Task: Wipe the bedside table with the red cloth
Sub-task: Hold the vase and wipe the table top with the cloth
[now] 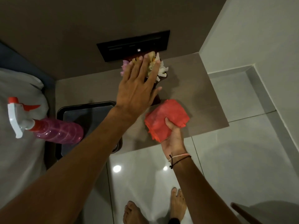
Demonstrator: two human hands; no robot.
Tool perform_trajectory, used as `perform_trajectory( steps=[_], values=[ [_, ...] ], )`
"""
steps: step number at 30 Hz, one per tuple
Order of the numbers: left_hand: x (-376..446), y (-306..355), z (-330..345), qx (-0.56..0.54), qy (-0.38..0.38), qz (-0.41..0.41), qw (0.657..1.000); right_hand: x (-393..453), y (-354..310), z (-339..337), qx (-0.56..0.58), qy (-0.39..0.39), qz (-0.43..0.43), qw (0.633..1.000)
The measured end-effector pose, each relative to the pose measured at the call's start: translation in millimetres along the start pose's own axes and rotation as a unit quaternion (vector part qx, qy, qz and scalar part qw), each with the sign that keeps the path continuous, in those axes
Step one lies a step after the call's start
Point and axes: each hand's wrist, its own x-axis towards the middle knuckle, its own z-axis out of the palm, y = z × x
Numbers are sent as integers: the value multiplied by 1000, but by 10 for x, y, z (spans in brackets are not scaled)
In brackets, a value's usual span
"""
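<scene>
The left hand (137, 88), fingers spread, reaches over the flower vase (157, 68) at the far tabletop (194, 88). The right hand (173, 138) is clamped on the folded red cloth (166, 118) near the front edge. A careless push could topple the top-heavy vase.

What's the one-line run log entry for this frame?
left hand: open, reaching over flower arrangement | right hand: holding folded red cloth above bedside table | tray: on table
</scene>
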Motion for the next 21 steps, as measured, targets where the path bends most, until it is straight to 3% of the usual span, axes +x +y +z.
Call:
perform_trajectory(
  steps=[5, 8, 11, 14, 18, 21],
  values=[
    [169, -172, 2, 9, -15, 27, 999, 47, -32, 265, -84, 95, -128, 984],
    [350, -291, -112, -5, -32, 27, 999, 56, -28, 451, -170, 113, -298, 932],
    [642, -462, -257, -36, -63, 25, 997, 149, 25, 611, -307, 99, -476, 818],
    [884, -621, -351, -57, -101, 25, 993, 373, -2, 769, -485, 98, -559, 665],
    [955, -680, -347, -80, -96, 44, 991, 754, 190, 785, -737, 5, -513, 439],
    [956, -701, -332, -82, -95, 51, 991, 878, 301, 551, -790, 0, -491, 366]
  ],
)
